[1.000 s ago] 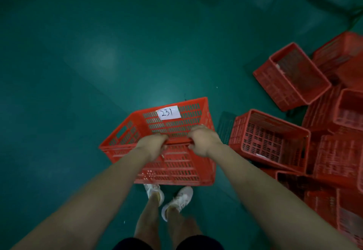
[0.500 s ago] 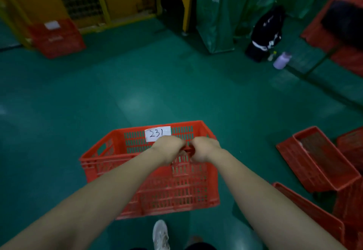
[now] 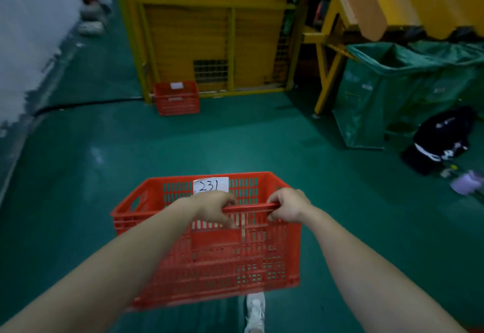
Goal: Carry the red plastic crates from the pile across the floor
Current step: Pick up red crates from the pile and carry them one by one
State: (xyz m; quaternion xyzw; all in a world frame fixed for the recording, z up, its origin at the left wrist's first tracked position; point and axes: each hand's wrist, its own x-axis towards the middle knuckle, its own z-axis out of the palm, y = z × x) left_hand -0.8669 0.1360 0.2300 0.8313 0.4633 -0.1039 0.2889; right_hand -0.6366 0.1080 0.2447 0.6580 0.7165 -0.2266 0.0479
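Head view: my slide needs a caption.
Left hand and right hand grip a red perforated plastic crate labelled 231 over green floor.

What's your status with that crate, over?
Left hand and right hand both grip the near rim. Crate 231 held up. Second crate ahead by yellow cage; black bag off right.

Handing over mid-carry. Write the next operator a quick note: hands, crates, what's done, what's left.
Left hand: grips the near rim of the crate labelled 231.
Right hand: grips the same rim, apart from the left.
Crates: this one is held off the green floor. A second crate stands ahead against the yellow cage.
Done: one crate lifted and in carry; the pile is out of view.
Left: probably walk ahead and set it by the second crate, then fetch more. A black bag lies on the right; keep clear of it.
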